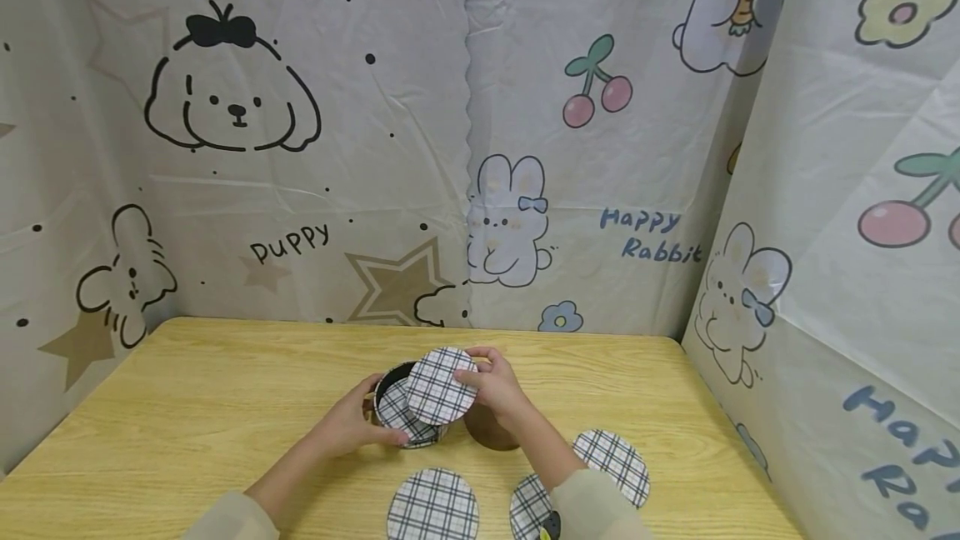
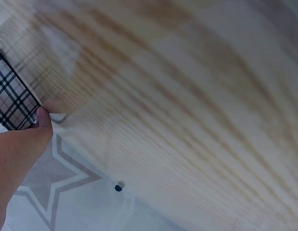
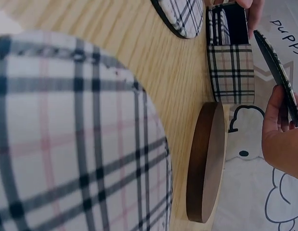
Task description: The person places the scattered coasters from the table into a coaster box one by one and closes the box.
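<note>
My left hand point(image 1: 352, 422) grips the side of a round plaid coaster holder point(image 3: 233, 74) with a black inside. A plaid coaster point(image 1: 400, 408) lies within it. Thumb and fingers of my right hand point(image 1: 497, 387) pinch the edge of another round plaid coaster point(image 1: 435, 386), which overlaps the holder's opening in the head view. Seen from the right wrist, this coaster is tilted, thin and dark on its underside, and apart from the holder. The left wrist view catches only part of the holder's plaid wall point(image 2: 13, 96) beside the thumb.
A thick brown disc point(image 3: 206, 163) sits just right of the holder, partly behind my right forearm. Nearer me lie plaid coasters: one in front point(image 1: 432, 507), one at right point(image 1: 615, 467), and one point(image 1: 527, 504) partly under the sleeve, bearing a dark-and-yellow item point(image 1: 551, 526). Printed curtains back the table point(image 1: 225, 390).
</note>
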Demonstrator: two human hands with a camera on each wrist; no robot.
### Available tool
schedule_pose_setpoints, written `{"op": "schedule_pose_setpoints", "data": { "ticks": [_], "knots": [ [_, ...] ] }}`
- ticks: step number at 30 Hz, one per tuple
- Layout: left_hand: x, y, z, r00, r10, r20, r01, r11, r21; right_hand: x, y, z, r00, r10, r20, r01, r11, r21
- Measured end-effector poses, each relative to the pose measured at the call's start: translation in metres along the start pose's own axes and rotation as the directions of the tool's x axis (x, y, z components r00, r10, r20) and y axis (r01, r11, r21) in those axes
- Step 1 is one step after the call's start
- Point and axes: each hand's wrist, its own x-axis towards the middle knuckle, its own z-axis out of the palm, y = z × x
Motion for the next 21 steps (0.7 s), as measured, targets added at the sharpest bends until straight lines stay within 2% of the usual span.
{"op": "schedule_pose_setpoints", "data": {
  "ticks": [6,14,21],
  "knots": [
    [-0.001,0.002,-0.001,1.0,0.0,-0.004,0.0,1.0,0.001,0.0,0.001,0.012,0.999,-0.018,0.032,0.017,1.0,0.018],
    [-0.001,0.003,-0.001,1.0,0.002,0.001,-0.002,1.0,-0.023,-0.001,0.004,0.024,1.0,-0.001,0.025,0.001,1.0,0.01],
    [0.001,0.0,0.0,1.0,0.005,0.009,-0.005,0.999,-0.035,-0.008,0.0,0.035,0.997,-0.016,0.071,0.014,1.0,0.022]
  ]
}}
